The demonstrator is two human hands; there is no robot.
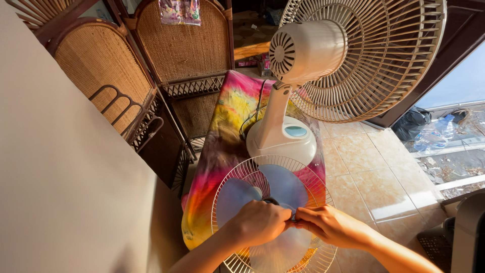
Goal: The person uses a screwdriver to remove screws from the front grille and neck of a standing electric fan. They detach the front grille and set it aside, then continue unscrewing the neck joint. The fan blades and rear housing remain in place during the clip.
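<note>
Both hands meet at the hub of the blue fan blade (pixel 275 202), lying flat in a wire guard (pixel 227 187): left hand (pixel 260 222) clenched over it, right hand (pixel 328 226) pinching from the right.

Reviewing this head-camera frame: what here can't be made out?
- Hub of the blue blade: covered by the left hand and right hand; what the fingers pinch is hidden.
- Loose wire grille: near rim cut by the bottom edge.
- Fan front: faces away.
- Grey object: cropped at the right corner.
</note>
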